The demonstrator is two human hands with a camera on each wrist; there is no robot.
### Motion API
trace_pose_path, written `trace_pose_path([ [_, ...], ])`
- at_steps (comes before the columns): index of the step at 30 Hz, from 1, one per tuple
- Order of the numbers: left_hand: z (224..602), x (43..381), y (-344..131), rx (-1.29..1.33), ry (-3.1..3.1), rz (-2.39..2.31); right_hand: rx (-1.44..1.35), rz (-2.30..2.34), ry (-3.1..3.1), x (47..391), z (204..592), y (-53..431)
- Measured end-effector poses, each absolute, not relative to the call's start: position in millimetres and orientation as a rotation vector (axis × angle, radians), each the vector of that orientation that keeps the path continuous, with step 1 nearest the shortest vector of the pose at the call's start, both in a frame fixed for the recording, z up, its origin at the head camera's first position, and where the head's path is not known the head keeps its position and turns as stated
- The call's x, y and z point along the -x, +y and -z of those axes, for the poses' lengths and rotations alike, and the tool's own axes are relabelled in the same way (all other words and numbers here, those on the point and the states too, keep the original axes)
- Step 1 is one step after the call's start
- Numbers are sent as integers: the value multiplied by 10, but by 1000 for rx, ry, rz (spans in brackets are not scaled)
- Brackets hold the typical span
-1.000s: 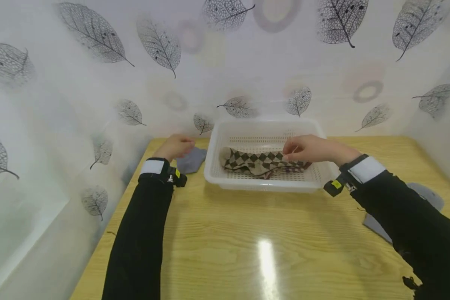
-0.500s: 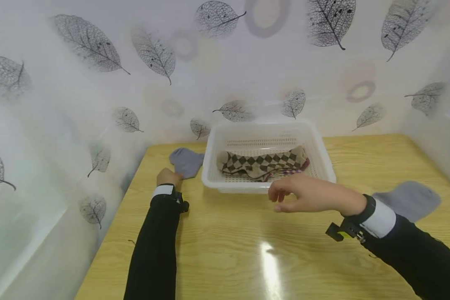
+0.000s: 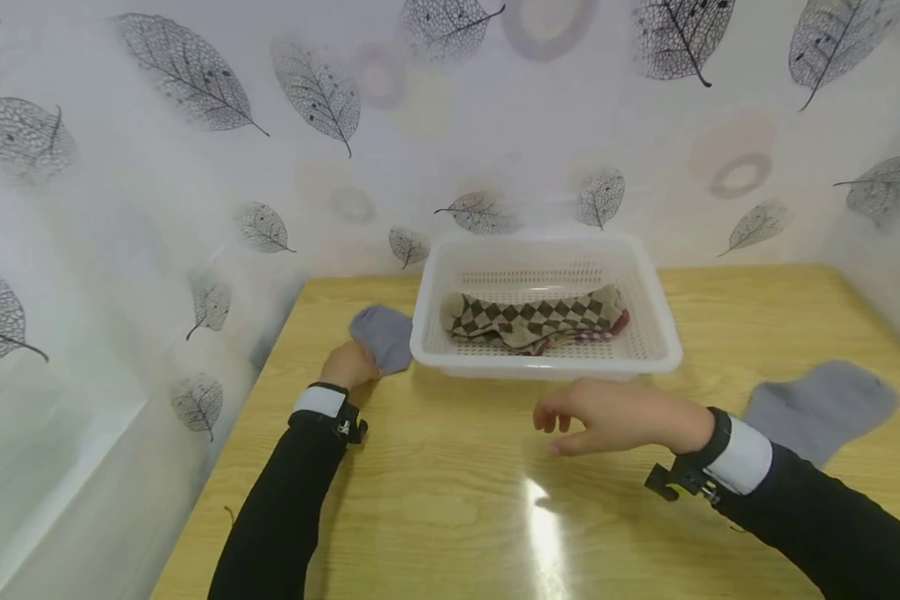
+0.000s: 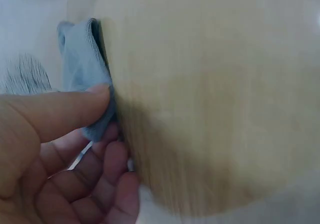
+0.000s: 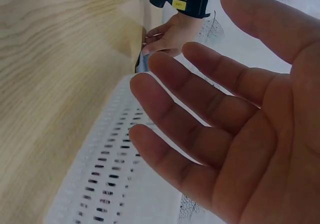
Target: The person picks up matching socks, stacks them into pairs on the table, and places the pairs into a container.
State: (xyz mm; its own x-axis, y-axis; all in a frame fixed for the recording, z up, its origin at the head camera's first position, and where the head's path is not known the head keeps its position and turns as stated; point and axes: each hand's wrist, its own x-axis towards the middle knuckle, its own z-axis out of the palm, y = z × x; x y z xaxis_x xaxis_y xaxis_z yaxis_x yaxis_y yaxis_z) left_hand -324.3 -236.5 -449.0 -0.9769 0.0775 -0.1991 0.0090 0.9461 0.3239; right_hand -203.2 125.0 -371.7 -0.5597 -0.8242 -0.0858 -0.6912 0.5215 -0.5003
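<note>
Leaf-printed walls [image 3: 495, 137] enclose a pale wood-grain table [image 3: 435, 483] in what I, at the controls from afar, take for a corner of a home; a white plastic basket [image 3: 540, 367], a checked sock [image 3: 536, 321] and grey socks [image 3: 384, 335] suggest a household. Which room, I cannot tell.

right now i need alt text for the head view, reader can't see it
A person's left grip holds a gray sock beside a white basket containing a diamond-patterned sock. The empty right grip hovers over the wooden table; a second gray sock lies far right.
</note>
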Motion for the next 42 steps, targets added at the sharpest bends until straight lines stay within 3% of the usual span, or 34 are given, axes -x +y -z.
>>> trace_pose_path([
  [12, 4371, 2497, -1912, -434, 2807, -296, 1262, 519, 2430, 2058, 3907, 1089],
  [22, 4465, 2193, -1104, -811, 2743, -239, 1251, 563, 2426, 2072, 4075, 1094],
  [30, 4506, 2122, -563, -951, 2670, -277, 1181, 576, 2488, 2095, 4128, 1182],
  [37, 4411, 2292, -819, -890, 2608, -528, 1255, 552, 2645, 2125, 4172, 1191],
  [42, 4407, 2447, -990, -949, 2809, -456, 1373, 392, 2773, 2137, 4247, 1088],
])
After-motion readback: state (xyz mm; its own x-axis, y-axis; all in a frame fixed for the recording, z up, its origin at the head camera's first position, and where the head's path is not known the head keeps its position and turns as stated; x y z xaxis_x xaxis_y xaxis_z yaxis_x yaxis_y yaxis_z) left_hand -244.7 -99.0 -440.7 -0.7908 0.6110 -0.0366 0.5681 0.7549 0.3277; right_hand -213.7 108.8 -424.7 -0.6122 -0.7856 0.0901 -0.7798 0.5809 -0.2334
